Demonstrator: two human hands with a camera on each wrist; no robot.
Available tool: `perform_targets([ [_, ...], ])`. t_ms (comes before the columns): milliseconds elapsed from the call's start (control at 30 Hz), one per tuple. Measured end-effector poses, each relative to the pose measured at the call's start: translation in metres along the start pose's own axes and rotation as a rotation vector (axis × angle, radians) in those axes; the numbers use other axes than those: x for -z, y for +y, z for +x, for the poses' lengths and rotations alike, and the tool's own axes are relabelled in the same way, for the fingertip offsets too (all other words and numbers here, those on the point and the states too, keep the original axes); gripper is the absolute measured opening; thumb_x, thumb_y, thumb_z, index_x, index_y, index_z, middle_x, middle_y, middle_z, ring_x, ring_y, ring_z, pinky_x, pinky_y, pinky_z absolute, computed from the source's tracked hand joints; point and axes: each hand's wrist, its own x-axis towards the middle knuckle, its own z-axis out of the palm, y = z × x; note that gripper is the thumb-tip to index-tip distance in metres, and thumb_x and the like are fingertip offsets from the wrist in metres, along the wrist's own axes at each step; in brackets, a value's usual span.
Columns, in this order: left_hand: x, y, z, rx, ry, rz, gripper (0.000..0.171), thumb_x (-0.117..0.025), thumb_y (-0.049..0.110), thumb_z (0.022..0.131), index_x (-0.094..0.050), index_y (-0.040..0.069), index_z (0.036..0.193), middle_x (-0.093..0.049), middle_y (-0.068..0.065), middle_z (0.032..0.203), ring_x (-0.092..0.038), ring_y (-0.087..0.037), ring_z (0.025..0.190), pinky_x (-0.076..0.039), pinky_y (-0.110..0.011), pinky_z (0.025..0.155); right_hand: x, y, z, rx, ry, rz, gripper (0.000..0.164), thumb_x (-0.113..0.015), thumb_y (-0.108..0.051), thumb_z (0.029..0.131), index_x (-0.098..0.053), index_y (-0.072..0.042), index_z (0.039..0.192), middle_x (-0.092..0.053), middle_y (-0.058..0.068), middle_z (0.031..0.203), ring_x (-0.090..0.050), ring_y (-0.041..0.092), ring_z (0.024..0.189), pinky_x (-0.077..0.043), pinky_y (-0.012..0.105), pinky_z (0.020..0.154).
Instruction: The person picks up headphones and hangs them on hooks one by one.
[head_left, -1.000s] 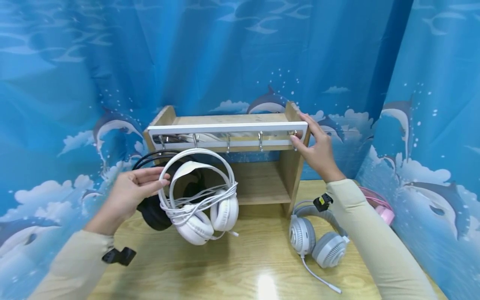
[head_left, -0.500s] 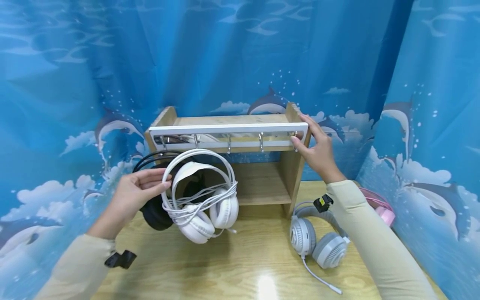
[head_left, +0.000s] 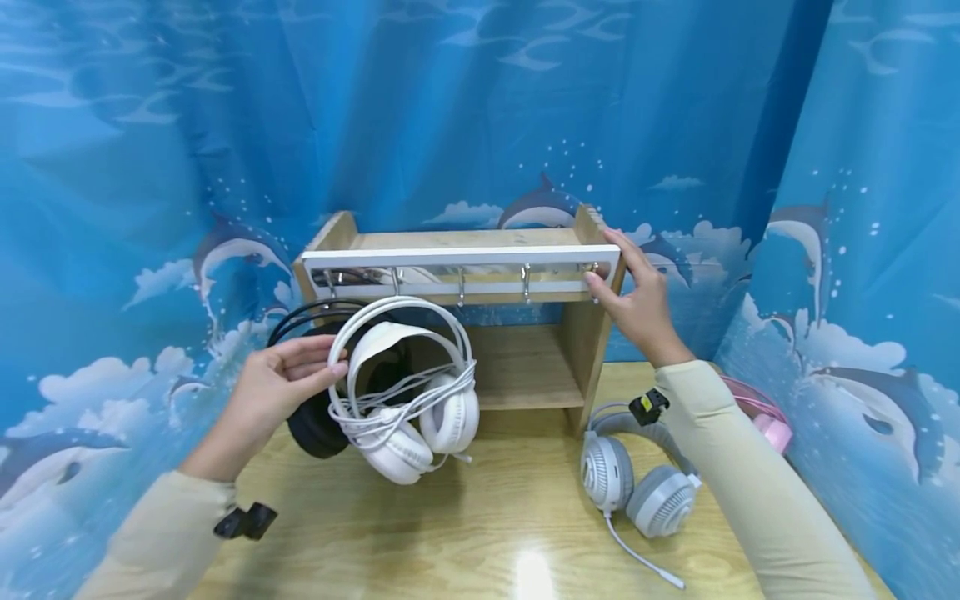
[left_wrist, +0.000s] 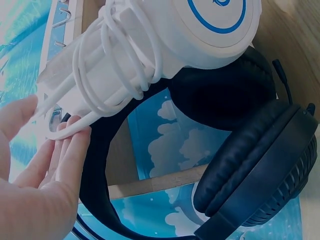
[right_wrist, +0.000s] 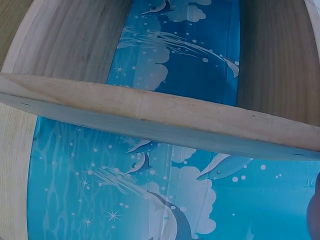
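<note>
My left hand (head_left: 281,379) pinches the headband of the white headphones (head_left: 450,417) between thumb and fingers. A white cable is wound round their band, plain in the left wrist view. They hang in front of the shelf's left side, the top of the band just below the hook rail (head_left: 495,287). Partly hidden behind them are black headphones (left_wrist: 260,165) at the left end of the rail. My right hand (head_left: 637,304) grips the right front corner of the wooden shelf (head_left: 588,358), thumb on the rail's end and fingers at the outer side.
Grey headphones (head_left: 660,500) with a microphone boom lie on the wooden table (head_left: 480,533) at the right. Pink headphones (head_left: 772,429) sit farther right, partly behind my right sleeve. Several metal hooks line the rail. A blue dolphin curtain (head_left: 465,108) surrounds the table.
My left hand has shifted slightly right with the white headphones, whose band now sits a little farther right. The right hand keeps its place on the shelf.
</note>
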Motion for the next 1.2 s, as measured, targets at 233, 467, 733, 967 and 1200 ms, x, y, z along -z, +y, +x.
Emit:
perform_targets([
  [233, 0.002, -0.001, 0.001, 0.007, -0.013, -0.007, 0.060, -0.073, 0.033, 0.085, -0.054, 0.003, 0.134, -0.063, -0.016, 0.123, -0.064, 0.002, 0.093, -0.051, -0.015, 0.080, 0.000, 0.000, -0.001, -0.003, -0.004, -0.004, 0.059, -0.069, -0.012, 0.088, -0.046, -0.015, 0.143, -0.041, 0.003, 0.149, -0.033, 0.019, 0.139, -0.032, 0.050, 0.110],
  [467, 0.004, -0.001, 0.002, 0.019, -0.019, -0.013, 0.060, -0.073, 0.032, 0.085, -0.054, 0.003, 0.134, -0.064, -0.012, 0.123, -0.064, 0.002, 0.095, -0.051, -0.016, 0.080, 0.000, 0.001, 0.000, -0.003, -0.007, -0.005, 0.059, -0.069, -0.012, 0.089, -0.046, -0.014, 0.143, -0.040, 0.003, 0.149, -0.033, 0.020, 0.139, -0.032, 0.050, 0.110],
  [733, 0.011, 0.001, 0.000, -0.002, -0.033, 0.020, 0.059, -0.069, 0.035, 0.088, -0.052, 0.004, 0.136, -0.063, -0.009, 0.125, -0.063, 0.003, 0.097, -0.050, -0.015, 0.081, 0.000, 0.001, 0.000, -0.009, -0.008, 0.004, 0.059, -0.069, -0.012, 0.089, -0.046, -0.015, 0.143, -0.040, 0.002, 0.150, -0.033, 0.018, 0.139, -0.031, 0.049, 0.110],
  [967, 0.018, 0.004, -0.001, -0.152, 0.023, -0.027, 0.052, -0.067, 0.026, 0.091, -0.054, 0.001, 0.134, -0.068, 0.011, 0.115, -0.063, 0.003, 0.100, -0.049, -0.012, 0.083, 0.000, 0.001, -0.001, -0.009, -0.006, 0.002, 0.059, -0.069, -0.012, 0.089, -0.046, -0.015, 0.143, -0.041, 0.002, 0.149, -0.033, 0.018, 0.139, -0.032, 0.049, 0.110],
  [1200, 0.033, 0.021, 0.005, -0.239, 0.138, -0.077, 0.046, -0.066, 0.021, 0.091, -0.056, 0.007, 0.134, -0.068, 0.011, 0.115, -0.063, 0.001, 0.103, -0.046, -0.009, 0.085, 0.000, 0.001, 0.000, -0.005, -0.007, 0.001, 0.059, -0.069, -0.012, 0.089, -0.047, -0.016, 0.143, -0.041, 0.002, 0.149, -0.033, 0.018, 0.139, -0.032, 0.049, 0.110],
])
